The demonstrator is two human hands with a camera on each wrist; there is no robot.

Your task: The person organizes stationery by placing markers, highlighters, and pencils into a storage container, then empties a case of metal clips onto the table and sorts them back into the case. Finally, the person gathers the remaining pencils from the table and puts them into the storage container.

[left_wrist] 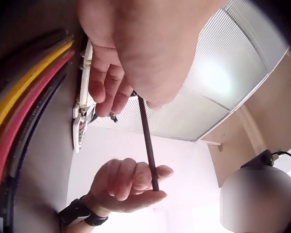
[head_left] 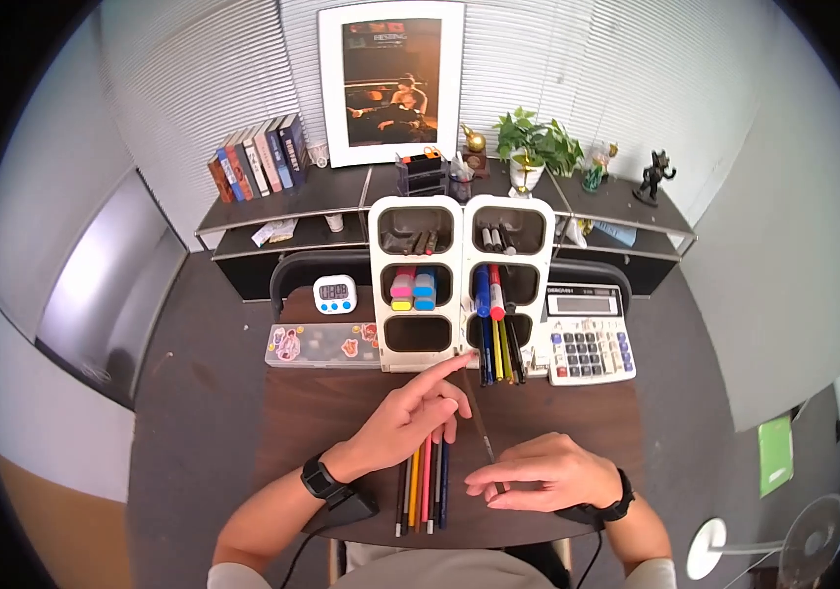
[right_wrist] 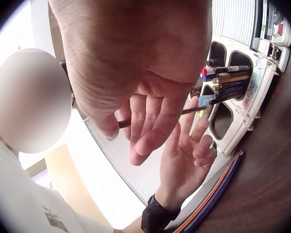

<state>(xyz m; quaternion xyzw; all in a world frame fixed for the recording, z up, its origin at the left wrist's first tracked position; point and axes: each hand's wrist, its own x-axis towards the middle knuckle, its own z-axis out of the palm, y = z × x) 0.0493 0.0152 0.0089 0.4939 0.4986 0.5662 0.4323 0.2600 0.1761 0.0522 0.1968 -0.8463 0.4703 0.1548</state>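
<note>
A thin dark brown pencil (head_left: 480, 420) slants between the two hands above the table. My right hand (head_left: 552, 473) pinches its lower end between thumb and fingers, seen in the left wrist view. My left hand (head_left: 408, 417) is at the other end, index finger stretched out beside the pencil's upper tip and the other fingers loosely bent. Below the left hand, several colored pencils (head_left: 427, 481) lie side by side on the table, yellow, pink, grey and dark blue among them. In the right wrist view the pencil (right_wrist: 193, 110) passes across the right fingers toward the left index finger.
A white organizer (head_left: 462, 285) with dark compartments stands ahead, holding highlighters (head_left: 425, 286), markers (head_left: 483, 292) and pencils (head_left: 504, 351). Left of it are a timer (head_left: 335, 294) and a stickered pencil case (head_left: 314, 344); at right, a calculator (head_left: 592, 344). A fan (head_left: 812, 540) stands at lower right.
</note>
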